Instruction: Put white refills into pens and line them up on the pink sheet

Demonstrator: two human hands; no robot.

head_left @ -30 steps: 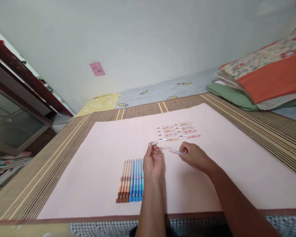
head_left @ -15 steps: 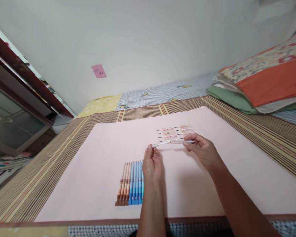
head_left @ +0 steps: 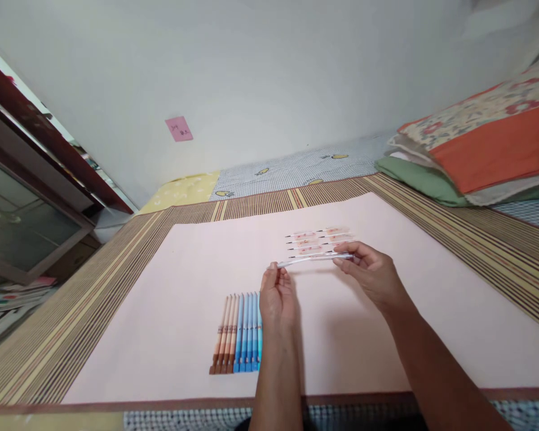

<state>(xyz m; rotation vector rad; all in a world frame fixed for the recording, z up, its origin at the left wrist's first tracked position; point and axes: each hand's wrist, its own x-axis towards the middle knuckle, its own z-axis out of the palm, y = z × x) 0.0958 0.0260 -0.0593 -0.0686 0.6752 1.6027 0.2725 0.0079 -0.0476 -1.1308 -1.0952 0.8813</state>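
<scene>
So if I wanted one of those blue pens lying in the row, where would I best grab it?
Probably from above, at the near capped end of a blue pen. The row lies flat and tightly packed against the orange pens, so the sides offer no gap; the near ends sit free on the pink sheet.

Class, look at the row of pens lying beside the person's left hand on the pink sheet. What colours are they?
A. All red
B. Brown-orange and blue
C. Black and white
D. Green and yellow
B: the row of pens beside the left hand shows brown-orange ones on its left and blue ones on its right.
</scene>
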